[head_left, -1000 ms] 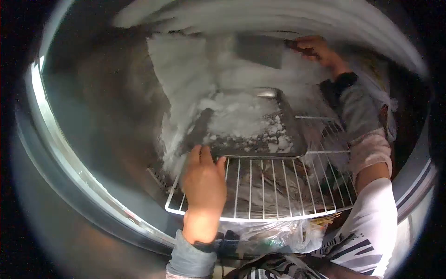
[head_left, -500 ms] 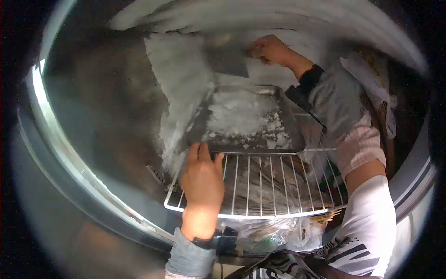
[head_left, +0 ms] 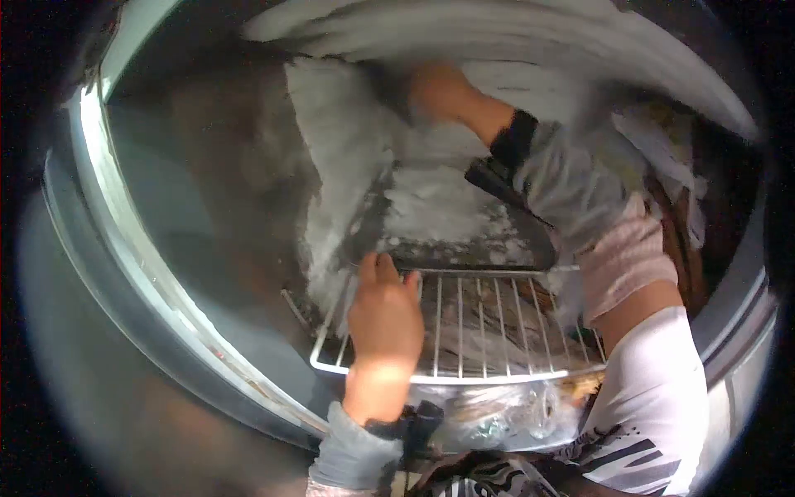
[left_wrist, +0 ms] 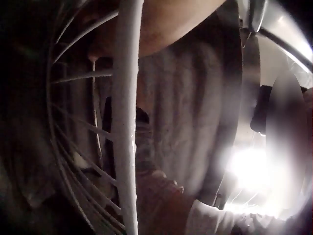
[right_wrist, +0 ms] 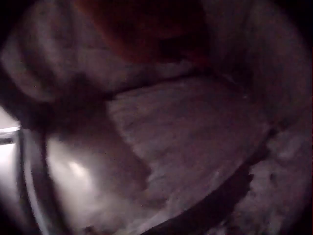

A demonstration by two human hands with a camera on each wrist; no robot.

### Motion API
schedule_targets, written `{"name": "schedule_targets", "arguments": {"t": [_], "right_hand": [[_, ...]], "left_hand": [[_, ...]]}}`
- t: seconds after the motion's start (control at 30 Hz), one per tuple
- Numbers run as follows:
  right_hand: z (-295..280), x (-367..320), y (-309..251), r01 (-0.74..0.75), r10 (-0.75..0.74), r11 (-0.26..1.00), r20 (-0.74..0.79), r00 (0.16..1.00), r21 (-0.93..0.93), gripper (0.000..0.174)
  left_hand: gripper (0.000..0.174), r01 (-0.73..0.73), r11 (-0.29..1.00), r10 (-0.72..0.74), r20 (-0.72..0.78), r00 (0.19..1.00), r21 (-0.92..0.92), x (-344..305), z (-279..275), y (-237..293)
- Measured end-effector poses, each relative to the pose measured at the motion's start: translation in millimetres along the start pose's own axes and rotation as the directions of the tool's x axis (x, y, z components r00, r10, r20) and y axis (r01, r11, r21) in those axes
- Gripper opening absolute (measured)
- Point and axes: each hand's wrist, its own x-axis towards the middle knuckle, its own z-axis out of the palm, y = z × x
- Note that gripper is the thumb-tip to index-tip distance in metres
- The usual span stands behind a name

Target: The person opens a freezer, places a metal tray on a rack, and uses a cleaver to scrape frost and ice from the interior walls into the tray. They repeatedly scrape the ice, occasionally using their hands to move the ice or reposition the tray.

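High at the back of the frosted compartment, my right hand [head_left: 451, 95] grips the handle of a cleaver. The broad dark blade [head_left: 386, 91] is blurred and lies along the ice-coated wall [head_left: 339, 116], pointing left. Below it, a dark metal tray [head_left: 480, 266] holds a heap of loose frost [head_left: 443, 207] with small chunks in front. My left hand [head_left: 385, 323] holds the tray's front edge near its left corner, fingers over the rim and thumb alongside. In the left wrist view the hand [left_wrist: 176, 24] shows behind a thick white rack bar [left_wrist: 126, 122].
The tray stands on a white wire rack [head_left: 464, 380]. Under the rack are plastic-wrapped items, and a clear plastic bag [head_left: 530, 414] sits below its front. Thick frost [head_left: 513, 29] hangs above the right hand. A whitish bag [head_left: 654, 149] is at the right side.
My right hand has swept left along the back wall with the cleaver, and its forearm now crosses over the tray's right side. The left hand keeps its place at the tray edge.
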Motion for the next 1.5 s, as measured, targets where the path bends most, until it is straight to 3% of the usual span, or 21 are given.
{"name": "schedule_targets", "arguments": {"t": [0.07, 0.1, 0.13, 0.17, 0.2, 0.27, 0.4, 0.43, 0.47, 0.5, 0.57, 0.6, 0.67, 0.77, 0.9, 0.97, 1.13, 1.2, 1.33, 1.4, 1.5], "right_hand": [[-43, 0, 5, -0.013, 0.053, 0.991, 0.302, 0.952, -0.133, 0.031], [-44, -12, 13, -0.015, 0.058, 0.990, 0.297, 0.953, -0.143, 0.031], [-36, -30, 23, 0.128, -0.130, 0.990, -0.020, 0.991, -0.055, 0.033], [-30, -37, 28, 0.298, -0.287, 0.954, -0.342, 0.895, -0.019, 0.036], [-28, -33, 23, 0.306, -0.300, 0.951, -0.346, 0.889, -0.040, 0.036], [-17, -42, 14, 0.082, -0.075, 0.996, -0.145, 0.987, 0.039, 0.037], [30, -13, -12, -0.066, 0.066, 0.997, 0.006, 0.998, -0.050, 0.032], [41, -11, -13, -0.267, 0.214, 0.881, 0.174, 0.961, 0.391, 0.025], [44, -24, -8, -0.479, 0.278, 0.535, 0.390, 0.878, 0.696, 0.018], [41, -43, 7, -0.505, 0.304, 0.534, 0.404, 0.863, 0.678, 0.018], [11, -82, 21, -0.196, 0.035, 0.510, 0.208, 0.978, 0.838, 0.004], [-3, -94, 21, -0.200, 0.033, 0.512, 0.213, 0.976, 0.835, 0.004], [-24, -118, 15, -0.601, 0.230, -0.349, 0.688, 0.689, 0.719, 0.008], [-43, -154, 13, -0.442, 0.373, -0.550, 0.683, 0.628, 0.708, 0.011], [-86, -194, 9, -0.401, 0.368, -0.542, 0.637, 0.677, 0.739, 0.020], [-107, -213, -6, -0.195, 0.437, -0.671, 0.594, 0.675, 0.715, 0.023], [-186, -279, -58, 0.069, 0.466, -0.857, 0.709, 0.530, 0.511, 0.027], [-202, -314, -73, 0.109, 0.360, -0.913, 0.653, 0.666, 0.392, 0.023], [-239, -361, -121, 0.174, 0.431, -0.882, 0.600, 0.674, 0.439, 0.031], [-256, -378, -140, 0.197, 0.472, -0.857, 0.568, 0.674, 0.477, 0.049], [-268, -398, -154, 0.213, 0.475, -0.861, 0.578, 0.663, 0.462, 0.053]], "left_hand": [[0.041, -0.016, 0.999, 0.017, 0.036, 0.999, -0.028, -5, -1, 6], [0.041, 0.006, 0.998, -0.004, 0.037, 0.999, -0.056, -4, 0, 4], [0.041, 0.037, 0.996, -0.034, 0.031, 0.999, -0.085, -3, -1, 1], [0.040, 0.044, 0.996, -0.041, 0.033, 0.999, -0.073, -2, -2, 2], [0.040, 0.044, 0.995, -0.043, 0.013, 0.999, -0.084, 0, -4, 3], [0.039, 0.056, 0.996, -0.050, 0.090, 0.995, -0.064, -1, -5, 7], [0.033, -0.086, 0.987, 0.097, 0.079, 0.992, -0.133, 0, 0, -7], [0.031, -0.105, 0.988, 0.113, 0.065, 0.991, -0.111, 0, -1, -8], [0.031, -0.123, 0.984, 0.134, 0.084, 0.987, -0.125, -1, 1, -10], [0.031, -0.143, 0.980, 0.153, 0.063, 0.986, -0.140, 0, 1, -13], [0.027, -0.125, 0.978, 0.136, 0.056, 0.989, -0.167, 0, 0, -12], [0.027, -0.123, 0.977, 0.134, 0.058, 0.989, -0.172, 0, -1, -11], [0.023, -0.083, 0.975, 0.105, 0.098, 0.990, -0.207, 0, -4, -11], [0.023, -0.104, 0.981, 0.115, 0.061, 0.992, -0.162, -3, -6, -5], [0.027, -0.115, 0.981, 0.123, 0.040, 0.992, -0.159, -2, -4, -7], [0.028, -0.131, 0.977, 0.139, 0.039, 0.989, -0.171, -4, -4, -11], [0.036, -0.080, 0.972, 0.104, 0.095, 0.990, -0.223, -2, 1, -11], [0.040, -0.063, 0.967, 0.098, 0.133, 0.986, -0.247, -3, -14, -2], [0.046, 0.040, 0.963, -0.014, 0.101, 0.995, -0.266, -14, -19, 2], [0.051, -0.138, 0.976, 0.152, 0.077, 0.985, -0.169, -25, -17, 2], [0.056, -0.168, 0.985, 0.174, 0.194, 0.966, -0.047, -19, -12, 5]]}}
